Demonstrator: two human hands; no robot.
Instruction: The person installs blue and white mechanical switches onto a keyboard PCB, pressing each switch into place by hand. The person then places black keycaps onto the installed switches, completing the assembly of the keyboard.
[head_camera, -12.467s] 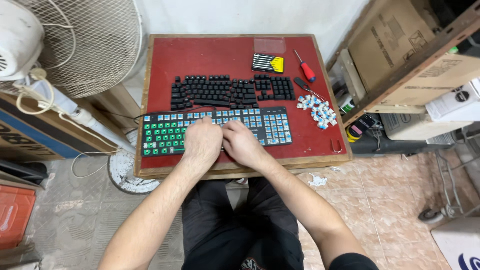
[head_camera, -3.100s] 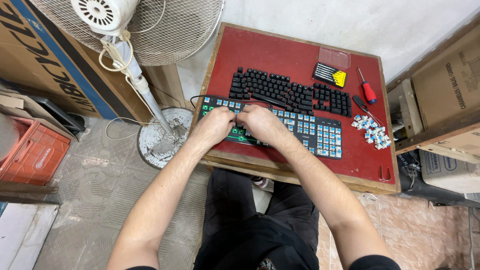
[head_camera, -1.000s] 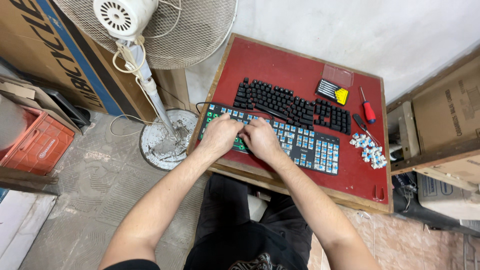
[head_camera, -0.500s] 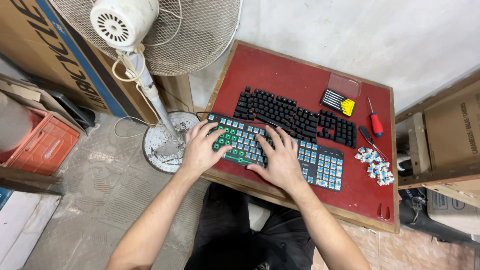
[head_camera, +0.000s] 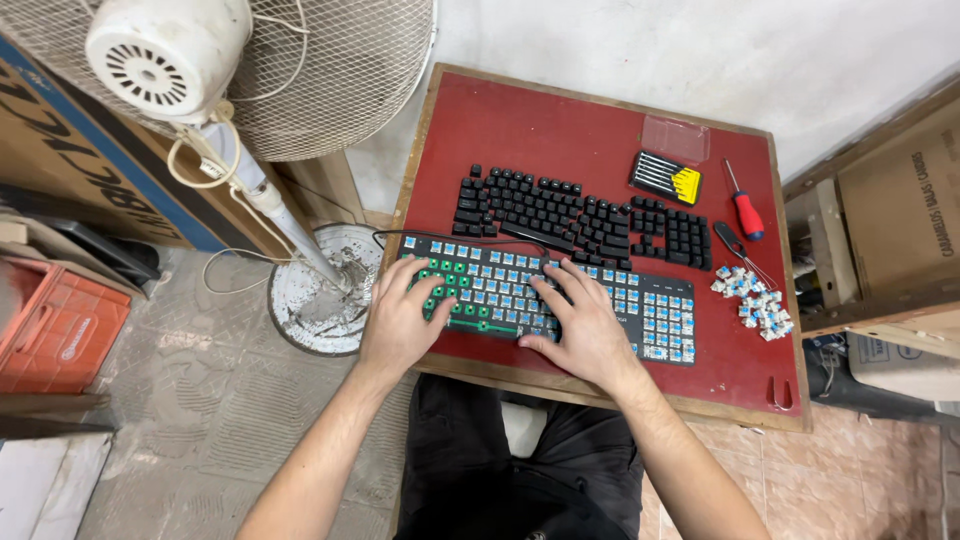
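Resting both palms on the stripped keyboard (head_camera: 560, 305), I have my left hand (head_camera: 400, 320) flat over its green-lit left end and my right hand (head_camera: 585, 330) spread across the middle, fingers splayed and open, gripping nothing. My hands sit apart, with a stretch of bare blue switches showing between them. The keyboard lies along the near edge of the red bench (head_camera: 520, 120), its black cable curling off the top left corner.

Just behind it, the black keycaps (head_camera: 570, 210) are laid out in rows, matching the keyboard's layout, close to it but not on it. Further back and to the right there is a small black and yellow bit set (head_camera: 665, 178), with a clear plastic lid (head_camera: 675, 138) beyond it. A red-handled screwdriver (head_camera: 745, 205) lies beside that, pointing away from me. Near the right edge sits a little heap of loose switches (head_camera: 752, 298), pale and blue, and a wire puller (head_camera: 735, 245) rests just above them.

Off the bench to my left stands a white pedestal fan (head_camera: 200, 80), its round base (head_camera: 320, 300) on the tiled floor. My black trousers (head_camera: 500, 460) show below the bench edge.
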